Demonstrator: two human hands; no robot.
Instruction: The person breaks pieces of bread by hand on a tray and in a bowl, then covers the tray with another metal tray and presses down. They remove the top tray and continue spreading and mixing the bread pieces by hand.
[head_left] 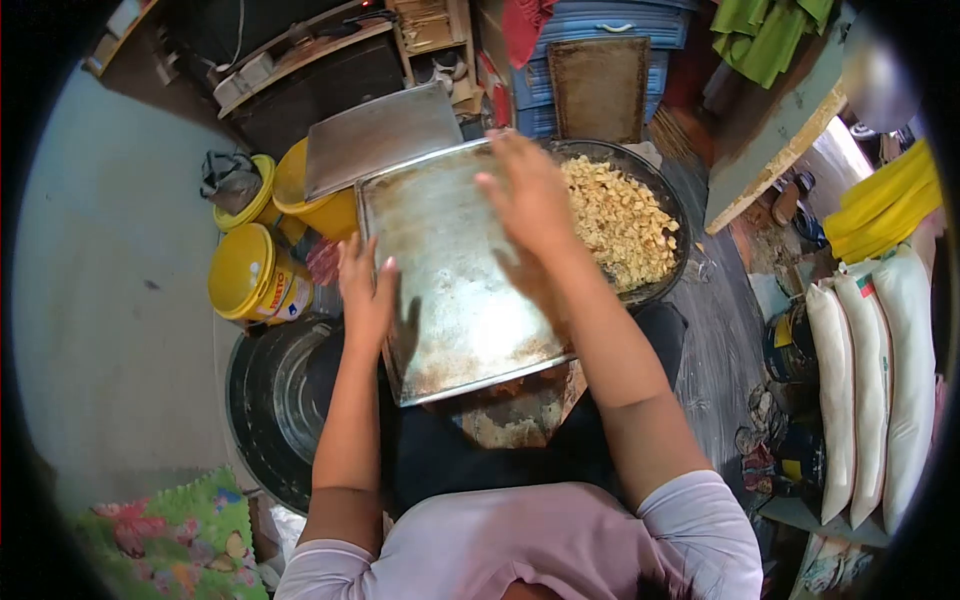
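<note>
A metal tray (450, 280) lies tilted in front of me, above my lap, with a bright reflection on its surface. At the tray's left edge is my left hand (366, 295), its fingers apart and pointing away from me. My right hand (530, 195) is over the tray's upper right part, fingers spread and slightly blurred; whether it touches the metal I cannot tell. Just right of the tray, a round dark pan (683, 215) holds a heap of pale yellow-brown pieces (620, 225). Another metal tray (380, 135) rests behind, on a yellow bucket (325, 212).
A lidded yellow bucket (240, 270) and an empty black basin (250, 400) are on the left. A browned tray (598, 88) leans against blue drawers (615, 20). White sacks (870, 390) stand right, below yellow cloth (885, 205). Flowered cloth (180, 540) lies lower left.
</note>
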